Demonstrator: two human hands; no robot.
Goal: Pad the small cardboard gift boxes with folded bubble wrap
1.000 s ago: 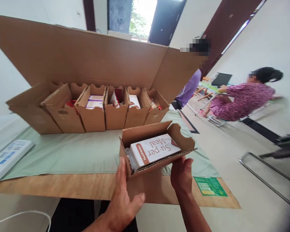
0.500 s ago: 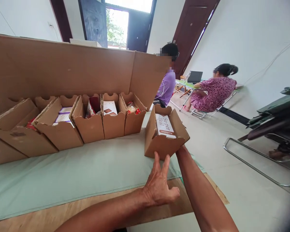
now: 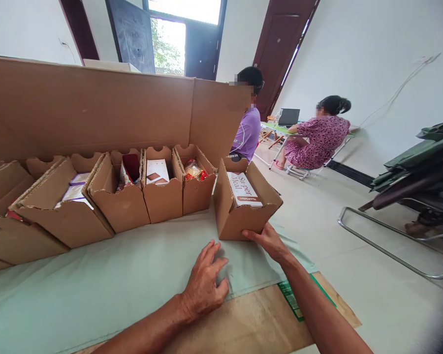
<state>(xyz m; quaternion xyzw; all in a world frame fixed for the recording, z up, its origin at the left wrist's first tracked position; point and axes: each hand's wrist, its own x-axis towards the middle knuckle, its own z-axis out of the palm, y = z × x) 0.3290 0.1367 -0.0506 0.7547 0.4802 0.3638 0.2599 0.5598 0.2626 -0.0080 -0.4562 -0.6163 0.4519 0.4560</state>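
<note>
Pale green cloth (image 3: 133,265): cardboard Su-per Meal bin (image 3: 239,223) stands right of bin row (image 3: 121,209); left hand (image 3: 204,282) now backed off, fingers loosely spread; right hand (image 3: 266,241), thumb now visible, grips its lower corner.

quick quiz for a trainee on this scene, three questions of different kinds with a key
1. Which hand has its thumb on the front wall of the cardboard bin that holds the "Su-per Meal" box?
2. True or false: the left hand is holding the "Su-per Meal" box.
3. Fill in: the cloth on the table is pale ____.

Key: 1. The right hand. 2. False; that box sits inside the cardboard bin. 3. Green.
</note>
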